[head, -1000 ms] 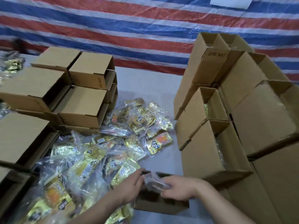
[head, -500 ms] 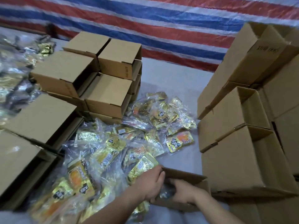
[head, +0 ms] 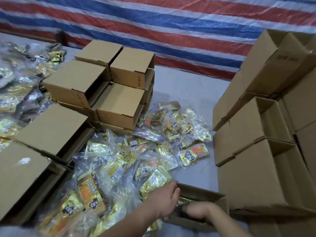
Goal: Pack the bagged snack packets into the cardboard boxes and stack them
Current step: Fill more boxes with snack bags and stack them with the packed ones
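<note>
Head view, looking down: both my hands are at the small open box (head: 203, 199) on the counter (head: 184, 89), right at my near edge. My left hand (head: 165, 200) reaches over the box's left wall, my right hand (head: 196, 208) is down inside, and a gold snack packet (head: 185, 201) glints between them in the box mouth. Whether my fingers are clamped on it or just pressing it down, I can't tell; they're hidden. The loose pile of bagged packets (head: 123, 161) lies just left of the box, touching my left wrist, so my left hand looks nearer for the next grab. Packed boxes (head: 253, 178) stand stacked to my right.
</note>
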Demonstrator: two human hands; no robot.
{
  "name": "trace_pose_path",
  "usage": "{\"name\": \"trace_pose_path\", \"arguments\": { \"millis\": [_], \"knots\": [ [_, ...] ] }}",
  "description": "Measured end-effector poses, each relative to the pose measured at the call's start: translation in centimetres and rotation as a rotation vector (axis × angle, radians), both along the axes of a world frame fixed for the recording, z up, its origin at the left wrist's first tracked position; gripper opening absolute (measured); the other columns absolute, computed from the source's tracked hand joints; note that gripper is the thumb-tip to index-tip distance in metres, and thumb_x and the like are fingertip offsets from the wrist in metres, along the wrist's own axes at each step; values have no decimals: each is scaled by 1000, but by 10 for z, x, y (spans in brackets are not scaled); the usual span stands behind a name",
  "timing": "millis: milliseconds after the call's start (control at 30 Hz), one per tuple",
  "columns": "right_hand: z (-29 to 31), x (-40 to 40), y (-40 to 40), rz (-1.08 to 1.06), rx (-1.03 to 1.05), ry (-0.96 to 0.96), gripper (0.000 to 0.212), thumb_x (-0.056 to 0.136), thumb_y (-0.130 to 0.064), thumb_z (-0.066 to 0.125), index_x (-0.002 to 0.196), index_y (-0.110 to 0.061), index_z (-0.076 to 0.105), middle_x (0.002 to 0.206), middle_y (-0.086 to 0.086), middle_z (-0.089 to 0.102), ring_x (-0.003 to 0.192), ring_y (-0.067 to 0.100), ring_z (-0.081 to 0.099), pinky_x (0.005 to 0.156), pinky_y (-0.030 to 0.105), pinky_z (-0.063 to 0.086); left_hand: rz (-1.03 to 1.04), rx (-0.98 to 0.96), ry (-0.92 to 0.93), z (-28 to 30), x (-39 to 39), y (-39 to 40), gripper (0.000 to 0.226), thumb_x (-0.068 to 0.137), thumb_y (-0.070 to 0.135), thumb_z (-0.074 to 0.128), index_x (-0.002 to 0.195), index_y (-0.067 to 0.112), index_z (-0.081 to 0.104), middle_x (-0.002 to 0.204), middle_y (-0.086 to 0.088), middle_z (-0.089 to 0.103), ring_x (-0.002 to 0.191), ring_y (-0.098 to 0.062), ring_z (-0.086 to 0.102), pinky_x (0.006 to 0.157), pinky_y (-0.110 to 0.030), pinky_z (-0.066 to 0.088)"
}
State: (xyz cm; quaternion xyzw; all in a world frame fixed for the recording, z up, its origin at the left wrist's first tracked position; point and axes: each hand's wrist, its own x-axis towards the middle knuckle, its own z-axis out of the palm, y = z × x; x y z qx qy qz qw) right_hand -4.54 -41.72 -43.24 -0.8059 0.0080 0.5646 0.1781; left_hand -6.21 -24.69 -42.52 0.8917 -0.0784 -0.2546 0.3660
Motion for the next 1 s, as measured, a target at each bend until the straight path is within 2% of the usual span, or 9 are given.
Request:
{"name": "trace_pose_path", "arguments": {
  "millis": [100, 233, 333, 433, 500, 600, 733, 867, 1000],
  "knots": [
    [17, 7, -17, -64, 62, -79, 35, 98, -34, 40, 79, -19, 65, 77, 0, 64, 59, 8, 56, 58, 22, 44, 6, -19, 28, 1, 3, 0, 37, 103, 49, 27, 130, 27, 41, 114, -6, 65, 102, -28, 62, 90, -39, 48],
    [23, 4, -27, -176, 115, -153, 38, 102, -30, 41, 75, -19, 66, 66, -5, 64, 52, 4, 56, 53, 19, 43, 9, -12, 40, 6, 2, 0, 40, 103, 49, 28, 133, 25, 41, 120, -6, 63, 107, -28, 60, 94, -39, 47],
    [6, 3, -15, -54, 68, -163, 33, 100, -26, 39, 100, -17, 71, 95, 4, 71, 83, 11, 67, 74, 22, 50, 16, -17, 49, 10, 1, 0, 40, 103, 50, 29, 131, 26, 42, 120, -6, 63, 107, -25, 60, 94, -39, 46],
    [-12, 3, 0, 19, -11, -185, 42, 103, -26, 38, 140, -13, 51, 140, 9, 56, 129, 20, 53, 102, 23, 39, 16, -2, 30, 8, -1, 0, 37, 103, 48, 31, 128, 24, 43, 117, -8, 64, 106, -29, 61, 91, -39, 46],
    [-19, 1, 4, -8, -2, -172, 41, 105, -29, 39, 141, -14, 49, 142, 11, 53, 132, 21, 49, 102, 24, 39, 10, 20, 11, 7, -1, 0, 38, 103, 48, 31, 129, 21, 42, 117, -10, 63, 106, -32, 60, 90, -40, 45],
    [-8, -4, -1, -89, 27, -185, 32, 101, -34, 43, 119, -16, 63, 111, 10, 65, 97, 21, 62, 75, 26, 45, 5, 18, 54, 8, -1, -1, 53, 102, 56, 29, 141, 21, 37, 134, -9, 57, 122, -30, 55, 102, -40, 43],
    [28, -5, -23, -163, 103, -232, 34, 102, -39, 45, 90, -17, 69, 86, -2, 65, 78, 9, 58, 70, 23, 44, 275, -46, -81, 12, 15, 32, 62, 101, 59, 30, 149, 21, 38, 150, -2, 47, 134, -19, 48, 110, -33, 37],
    [65, -9, -39, -261, 161, -329, 38, 102, -42, 47, 86, -15, 68, 78, -10, 67, 68, -2, 58, 66, 18, 45, 381, 299, -305, 14, 56, 102, 49, 100, 45, 45, 137, 12, 48, 129, -9, 60, 112, -22, 57, 94, -36, 49],
    [79, -11, -38, -428, 268, -432, 25, 103, -32, 49, 93, -22, 70, 90, -5, 72, 75, 0, 67, 69, 18, 50, 212, 728, -105, 4, 77, 142, 94, 86, 79, 44, 149, 11, 30, 134, -8, 57, 120, -26, 56, 96, -36, 50]
  ]
}}
